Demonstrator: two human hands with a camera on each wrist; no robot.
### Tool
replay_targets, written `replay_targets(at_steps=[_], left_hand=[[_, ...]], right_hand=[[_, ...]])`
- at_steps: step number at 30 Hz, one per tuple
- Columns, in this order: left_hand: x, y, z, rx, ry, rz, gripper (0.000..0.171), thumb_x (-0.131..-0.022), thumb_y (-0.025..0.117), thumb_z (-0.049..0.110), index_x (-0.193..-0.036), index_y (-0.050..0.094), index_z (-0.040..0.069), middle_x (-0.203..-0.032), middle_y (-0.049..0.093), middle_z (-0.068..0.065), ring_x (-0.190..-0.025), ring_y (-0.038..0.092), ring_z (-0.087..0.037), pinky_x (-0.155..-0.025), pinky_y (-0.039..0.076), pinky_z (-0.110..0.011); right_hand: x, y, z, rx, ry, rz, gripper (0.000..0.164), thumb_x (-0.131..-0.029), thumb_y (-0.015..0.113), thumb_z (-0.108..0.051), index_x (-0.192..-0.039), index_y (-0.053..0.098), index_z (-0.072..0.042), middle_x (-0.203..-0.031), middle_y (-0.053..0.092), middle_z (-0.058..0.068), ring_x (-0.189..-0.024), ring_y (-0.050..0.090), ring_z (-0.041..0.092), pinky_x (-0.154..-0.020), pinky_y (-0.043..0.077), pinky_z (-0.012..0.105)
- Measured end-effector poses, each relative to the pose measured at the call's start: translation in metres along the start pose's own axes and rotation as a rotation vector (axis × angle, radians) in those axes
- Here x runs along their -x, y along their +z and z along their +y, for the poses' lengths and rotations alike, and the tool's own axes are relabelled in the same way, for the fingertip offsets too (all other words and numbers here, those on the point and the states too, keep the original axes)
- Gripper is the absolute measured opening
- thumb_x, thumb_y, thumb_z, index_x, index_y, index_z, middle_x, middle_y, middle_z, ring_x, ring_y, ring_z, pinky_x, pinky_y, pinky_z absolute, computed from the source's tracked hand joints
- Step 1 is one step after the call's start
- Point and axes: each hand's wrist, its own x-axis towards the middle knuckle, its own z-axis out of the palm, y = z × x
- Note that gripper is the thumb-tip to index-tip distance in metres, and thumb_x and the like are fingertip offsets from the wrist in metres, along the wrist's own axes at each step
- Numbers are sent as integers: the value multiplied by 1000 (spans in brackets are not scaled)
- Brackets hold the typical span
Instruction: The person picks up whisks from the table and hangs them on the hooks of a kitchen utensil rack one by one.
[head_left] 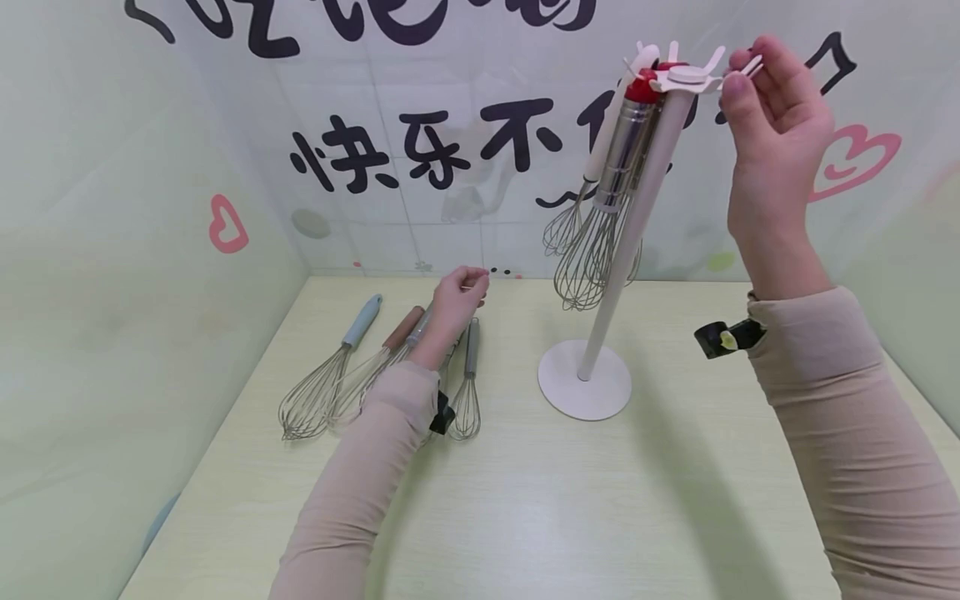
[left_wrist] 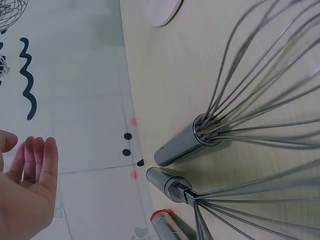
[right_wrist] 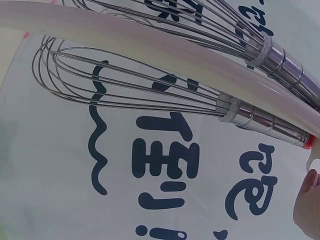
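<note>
At the top of a white upright stand (head_left: pixel 637 225), my right hand (head_left: pixel 780 133) pinches one of the hook arms (head_left: pixel 752 65) between thumb and fingers. Steel-handled whisks (head_left: pixel 628 137) with red ends and a white-handled whisk (head_left: pixel 602 150) hang head-down from other hooks. In the right wrist view a hanging whisk (right_wrist: pixel 160 92) shows beside the pole. My left hand (head_left: pixel 453 304) hovers over whisks lying on the table, its fingers loosely bent and holding nothing. Nearest to it are a grey-handled whisk (head_left: pixel 472 350) and steel-handled ones (left_wrist: pixel 182 142).
Left of my left arm lie a blue-handled whisk (head_left: pixel 363 322) and a brown-handled whisk (head_left: pixel 402 329), wire ends toward me. The stand's round base (head_left: pixel 585 400) rests on the pale table (head_left: pixel 510 517). A sheet with black lettering (head_left: pixel 442 233) closes off the back.
</note>
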Motion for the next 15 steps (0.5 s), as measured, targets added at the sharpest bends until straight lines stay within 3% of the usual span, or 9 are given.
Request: replay_targets(at_steps=[9,15], left_hand=[[4,-1,-10,-136,-61,-42,34,-99,48,22,-126,56,3,-120,61,-17,-107,61,-35,-84,53,-31],[6,-2,-15,-179,-108,-65,36,-98,47,22,-128,54,3,-127,58,-17,-114,57,-31,-96,50,-39]], right_hand=[[-3,-4,-1,-53,51,-69,18,-87,62,4,-105,66,-1,-98,66,9,-95,58,17,-86,52,22],[-4,-4,-1,-116,78,-55,18,-86,64,4,-103,66,1,-98,66,12,-96,59,19,-85,53,23]])
